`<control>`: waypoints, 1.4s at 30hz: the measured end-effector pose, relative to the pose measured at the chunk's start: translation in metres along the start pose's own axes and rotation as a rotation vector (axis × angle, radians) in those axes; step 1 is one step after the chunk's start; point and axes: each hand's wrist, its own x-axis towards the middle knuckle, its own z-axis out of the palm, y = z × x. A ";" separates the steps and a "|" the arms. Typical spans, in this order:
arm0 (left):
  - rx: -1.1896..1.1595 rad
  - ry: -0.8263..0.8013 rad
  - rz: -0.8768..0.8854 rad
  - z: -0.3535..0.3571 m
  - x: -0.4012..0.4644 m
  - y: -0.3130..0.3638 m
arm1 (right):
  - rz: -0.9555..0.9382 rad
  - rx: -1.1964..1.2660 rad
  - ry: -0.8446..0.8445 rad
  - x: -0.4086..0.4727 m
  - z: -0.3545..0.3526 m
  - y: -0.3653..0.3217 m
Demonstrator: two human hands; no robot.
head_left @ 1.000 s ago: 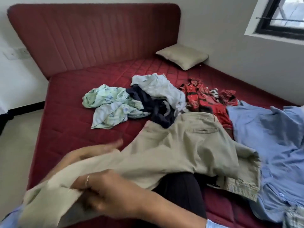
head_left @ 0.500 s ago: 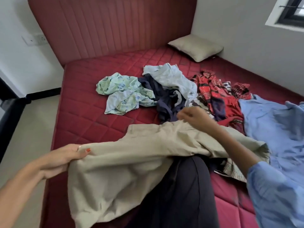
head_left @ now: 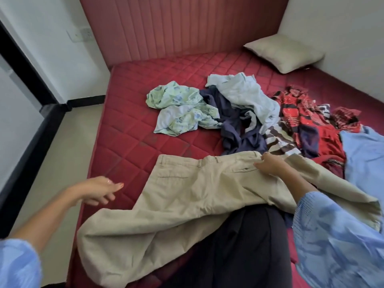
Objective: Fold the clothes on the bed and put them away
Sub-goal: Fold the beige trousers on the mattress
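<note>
Beige trousers point(head_left: 187, 196) lie spread across the near part of the red mattress point(head_left: 133, 132), waistband toward the headboard, one leg draped over my dark-clad knee. My right hand point(head_left: 268, 165) rests on the waistband's right end, fingers curled at the fabric edge. My left hand point(head_left: 101, 189) hovers over the mattress left of the trousers, fingers loose, holding nothing. Behind the trousers lies a heap: a pale floral garment point(head_left: 178, 109), a navy garment point(head_left: 230, 123), a light blue shirt point(head_left: 247, 96), a brown-striped piece point(head_left: 280, 142), red patterned clothes point(head_left: 301, 119) and a blue shirt point(head_left: 365, 154).
A beige pillow point(head_left: 284, 53) sits in the far right corner against the padded red headboard point(head_left: 178, 26). White walls close the right side. Pale floor point(head_left: 52, 154) runs along the bed's left edge, with a black-framed door at far left.
My left hand has let go of the trouser leg and drawn away to the left. The trousers now lie flatter, waistband laid straight. My right hand stays at the waistband.
</note>
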 end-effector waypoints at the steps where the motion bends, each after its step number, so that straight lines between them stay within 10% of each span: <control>1: -0.011 0.036 0.020 0.002 0.009 0.011 | 0.031 0.007 0.004 0.003 0.002 0.000; 18: -0.151 0.237 -0.070 0.060 0.126 0.095 | 0.316 -0.074 0.005 0.075 0.022 -0.001; 29: -0.411 0.243 0.046 0.055 0.133 0.123 | 0.359 0.564 -0.105 0.078 -0.010 -0.004; 37: -0.624 0.521 0.372 -0.044 0.063 0.166 | 0.033 0.205 0.022 0.043 -0.120 -0.060; 42: -0.764 0.781 0.638 -0.153 -0.016 0.199 | -0.170 0.793 0.177 0.003 -0.222 -0.121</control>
